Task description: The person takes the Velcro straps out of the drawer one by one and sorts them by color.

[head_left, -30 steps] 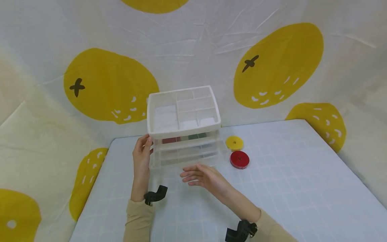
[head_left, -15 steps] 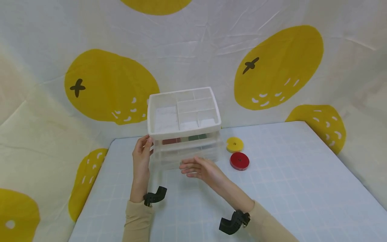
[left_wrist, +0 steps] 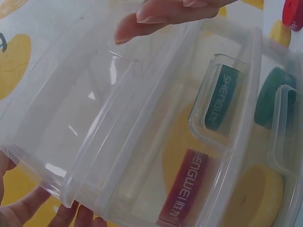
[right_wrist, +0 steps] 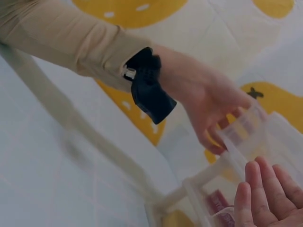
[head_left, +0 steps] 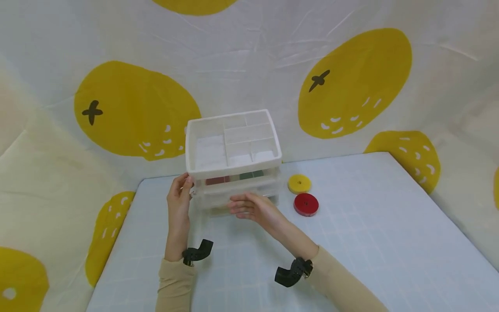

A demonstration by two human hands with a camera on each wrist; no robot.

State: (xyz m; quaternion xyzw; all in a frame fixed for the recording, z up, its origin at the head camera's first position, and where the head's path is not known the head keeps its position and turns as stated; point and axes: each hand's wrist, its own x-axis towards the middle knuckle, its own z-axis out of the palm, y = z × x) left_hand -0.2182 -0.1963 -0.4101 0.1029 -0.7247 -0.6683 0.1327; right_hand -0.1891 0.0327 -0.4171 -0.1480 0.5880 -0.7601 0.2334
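A white plastic drawer organizer [head_left: 234, 168] with a divided top tray stands toward the back of the table. My left hand [head_left: 179, 206] grips its left side, thumb near the front corner. Against the front of the clear lower drawer [head_left: 212, 200] is my right hand [head_left: 259, 211], its fingers nearly straight and together. The left wrist view looks through the clear plastic at a red tape roll [left_wrist: 184, 189], a green tape roll [left_wrist: 222, 97] and a yellow tape roll [left_wrist: 258, 196] inside. Right fingers [left_wrist: 165, 14] show along that view's top edge.
Just right of the organizer, a yellow tape roll [head_left: 299, 184] and a red tape roll [head_left: 306, 204] lie side by side on the pale checked tabletop [head_left: 370, 225]. A cloth [head_left: 249, 82] printed with large yellow fruit hangs close behind.
The lower drawer, which stuck out toward the front, has slid back into the organizer. My right hand has moved forward with it; my left hand keeps its place on the side.
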